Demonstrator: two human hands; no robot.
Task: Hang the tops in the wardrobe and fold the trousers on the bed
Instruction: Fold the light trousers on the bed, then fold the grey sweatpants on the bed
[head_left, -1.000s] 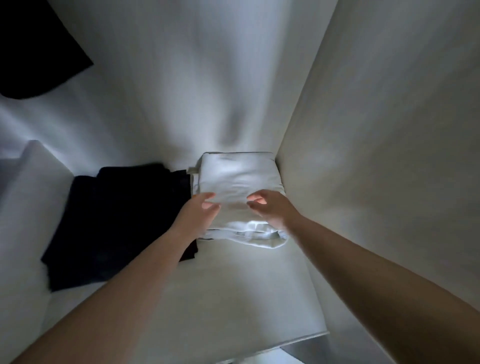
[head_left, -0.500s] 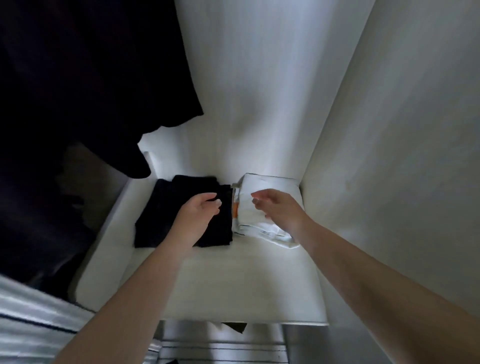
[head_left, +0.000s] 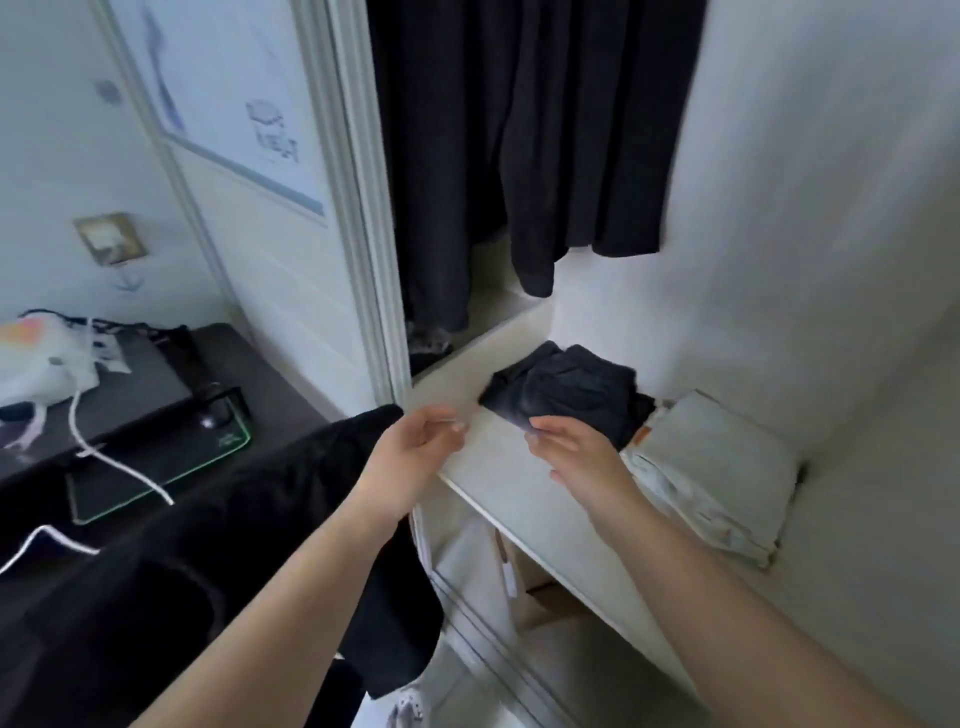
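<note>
both hands are out in front of the wardrobe shelf (head_left: 519, 499), holding nothing. left hand (head_left: 410, 457) hangs at the shelf's front edge with fingers loosely curled, right hand (head_left: 576, 457) is over the shelf, fingers relaxed, just beside the folded dark trousers (head_left: 571, 389). big dark tops (head_left: 519, 145) hang above the shelf. a black garment (head_left: 234, 545) is draped under the left forearm. folded pale trousers (head_left: 717, 467) sit in the shelf's right corner, touching the dark pile.
</note>
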